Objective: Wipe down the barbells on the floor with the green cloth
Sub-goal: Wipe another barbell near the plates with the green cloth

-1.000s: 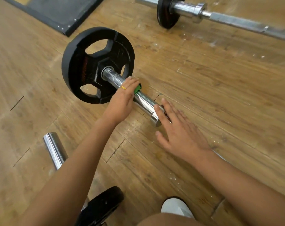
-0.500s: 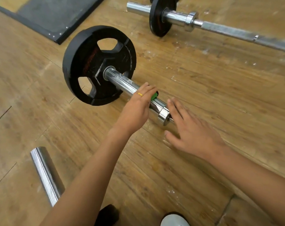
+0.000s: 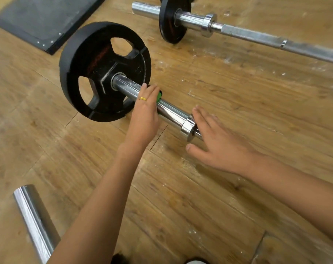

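Half a second on, my left hand (image 3: 144,115), curled over the green cloth (image 3: 158,96) on the middle barbell's sleeve (image 3: 173,113), has slid from the collar (image 3: 188,128) toward the black plate (image 3: 97,73); my right hand (image 3: 219,147) lies flat, fingers straight, at the collar end. Open wooden floor (image 3: 238,96) lies to its right; I count three bars, two plates, one cloth.

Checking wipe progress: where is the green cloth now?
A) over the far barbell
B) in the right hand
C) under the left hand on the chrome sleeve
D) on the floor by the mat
C: the green cloth peeks out under the left hand, on the chrome sleeve near the black weight plate; the right hand is bare.
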Demonstrator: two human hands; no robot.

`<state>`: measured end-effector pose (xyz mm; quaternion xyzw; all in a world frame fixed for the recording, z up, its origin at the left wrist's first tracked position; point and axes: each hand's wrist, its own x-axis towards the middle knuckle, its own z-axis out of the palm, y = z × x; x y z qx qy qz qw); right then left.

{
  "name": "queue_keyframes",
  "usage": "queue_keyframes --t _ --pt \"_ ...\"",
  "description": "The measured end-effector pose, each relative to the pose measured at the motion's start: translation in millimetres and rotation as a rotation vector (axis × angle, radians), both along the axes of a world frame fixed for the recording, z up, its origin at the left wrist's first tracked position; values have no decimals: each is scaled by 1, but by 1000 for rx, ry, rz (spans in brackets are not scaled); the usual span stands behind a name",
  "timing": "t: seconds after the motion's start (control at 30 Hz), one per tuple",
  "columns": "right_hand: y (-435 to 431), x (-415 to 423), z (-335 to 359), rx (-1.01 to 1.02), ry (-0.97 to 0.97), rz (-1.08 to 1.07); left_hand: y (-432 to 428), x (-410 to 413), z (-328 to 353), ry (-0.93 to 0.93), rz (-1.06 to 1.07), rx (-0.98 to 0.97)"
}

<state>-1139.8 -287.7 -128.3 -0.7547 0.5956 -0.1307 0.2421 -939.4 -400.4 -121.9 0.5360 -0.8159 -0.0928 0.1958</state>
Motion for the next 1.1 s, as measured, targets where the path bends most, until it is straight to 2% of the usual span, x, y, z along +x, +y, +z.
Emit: queue_keyframes --t 0.13,0.33,0.5,0.67,0.83,1.0,1.1 --pt "-4 4 5 -14 -4 -48 -2 4 3 -54 -156 29" --pt "-10 -4 4 24 -39 -82 -23 -6 4 23 29 19" --pt "-11 -9 5 10 -6 -89 -13 -4 0 -4 -150 36" --pt "-17 -10 3 -15 66 -113 -48 -6 9 10 -3 52" --pt "-21 -23 -1 -5 65 -109 -52 0 15 -49 -186 120" --pt "-28 -28 -1 -25 88 -104 -77 -7 14 6 11 90" --pt "-32 -30 0 -3 87 -99 -62 -24 7 9 -63 45"
